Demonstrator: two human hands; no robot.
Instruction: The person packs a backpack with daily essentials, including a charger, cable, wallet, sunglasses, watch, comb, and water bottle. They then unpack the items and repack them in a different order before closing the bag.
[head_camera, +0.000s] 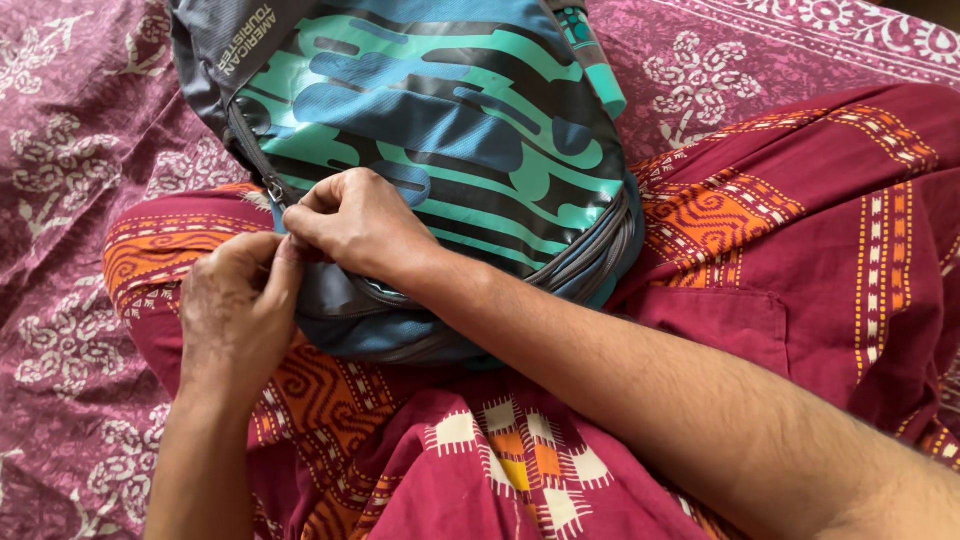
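A person's lap, draped in maroon and orange cloth, fills the foreground. The left hand pinches the backpack's edge with curled fingers. The right hand is pinched closed at the zipper. The teal, blue and black backpack lies across the lap on a purple flowered bedsheet.

White printed label on the backpack's grey top edge.

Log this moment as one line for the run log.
left hand: pinching backpack edge | right hand: fingers at zipper pull | backpack on lap, on maroon patterned cloth
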